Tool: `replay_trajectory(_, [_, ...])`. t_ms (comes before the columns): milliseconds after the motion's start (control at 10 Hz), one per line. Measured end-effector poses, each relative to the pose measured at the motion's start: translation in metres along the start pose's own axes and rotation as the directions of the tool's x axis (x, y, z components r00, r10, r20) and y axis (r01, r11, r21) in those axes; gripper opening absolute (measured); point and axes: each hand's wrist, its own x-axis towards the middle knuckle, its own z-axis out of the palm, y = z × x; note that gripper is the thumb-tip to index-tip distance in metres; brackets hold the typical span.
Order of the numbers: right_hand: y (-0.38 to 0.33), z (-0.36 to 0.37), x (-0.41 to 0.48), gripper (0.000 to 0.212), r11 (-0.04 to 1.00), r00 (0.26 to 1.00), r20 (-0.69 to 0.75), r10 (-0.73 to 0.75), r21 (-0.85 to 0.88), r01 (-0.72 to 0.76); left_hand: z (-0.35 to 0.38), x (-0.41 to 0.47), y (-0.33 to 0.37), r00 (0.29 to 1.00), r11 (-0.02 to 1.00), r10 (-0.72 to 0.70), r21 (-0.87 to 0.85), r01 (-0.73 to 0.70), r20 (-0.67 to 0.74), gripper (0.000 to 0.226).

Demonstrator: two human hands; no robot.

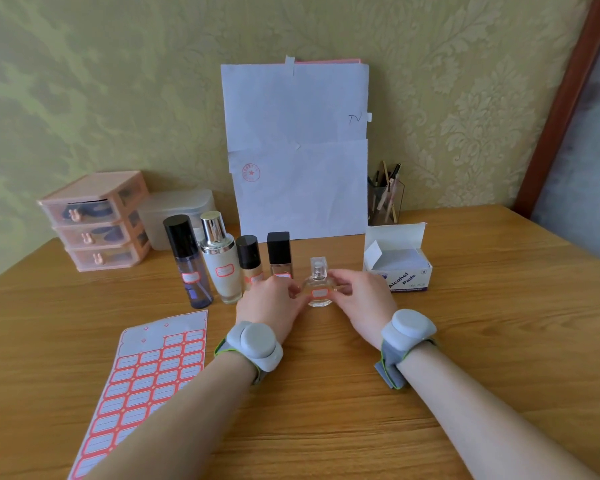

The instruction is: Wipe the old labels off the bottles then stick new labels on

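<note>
Left hand (272, 303) and right hand (362, 299) pinch the bottle (318, 284) from either side, upright on the table (482, 341), its label (319, 293) facing the camera

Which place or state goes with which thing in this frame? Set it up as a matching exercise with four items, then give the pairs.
Things
1. label sheet
2. alcohol pad box
3. small clear bottle
4. drawer unit

Places or states
A. held between the left hand and right hand
B. at the back left of the table
C. lying flat, front left
D. right of the row of four bottles, flap open

Pairs: 1-C, 2-D, 3-A, 4-B
</note>
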Motion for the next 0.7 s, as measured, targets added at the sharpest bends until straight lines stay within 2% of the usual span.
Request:
replay_trajectory(100, [-0.001, 0.001, 0.008, 0.032, 0.999, 1.000, 0.000, 0.001, -0.040, -0.001, -0.001, 0.004, 0.000, 0.999, 0.997, -0.034, 0.069, 0.033, 0.011, 0.024])
replay_trajectory(300, [-0.001, 0.003, 0.019, 0.032, 0.998, 0.999, 0.038, 0.020, -0.053, -0.018, 0.001, 0.009, 0.000, 1.000, 0.988, -0.029, 0.150, 0.027, 0.011, 0.025])
replay_trajectory(600, [0.001, 0.006, 0.021, 0.038, 1.000, 0.999, 0.034, 0.018, -0.019, -0.018, -0.003, 0.010, -0.001, 0.997, 0.996, -0.027, 0.084, 0.021, 0.067, 0.025])
replay_trajectory(700, [0.001, 0.004, 0.016, 0.044, 0.998, 0.999, -0.017, 0.051, -0.027, -0.052, -0.005, 0.006, -0.004, 0.998, 0.999, -0.006, 0.051, 0.003, 0.062, 0.026])
